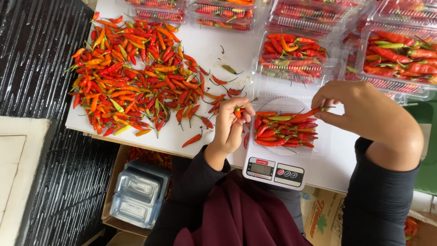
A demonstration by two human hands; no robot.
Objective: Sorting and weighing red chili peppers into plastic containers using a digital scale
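Over the white kitchen scale [273,171], my right hand [364,114] pinches a long red chili pepper [306,114] by the stem end, its long axis running left and slightly down toward the clear plastic tray of chilies [284,130] just beneath. My left hand [232,125], nearer the loose chili pile [136,75], grips a small red-orange chili [237,110] beside the tray's left edge.

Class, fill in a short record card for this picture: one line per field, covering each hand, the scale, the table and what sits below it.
Left hand: pinches a small red chilli
Right hand: holds a long red chilli over the scale
Scale: white, digital, carrying a clear tray of chillies
Table: white, with a loose pile of chillies at left
Filled clear boxes: along the far side
Below: cardboard box of empty clear containers
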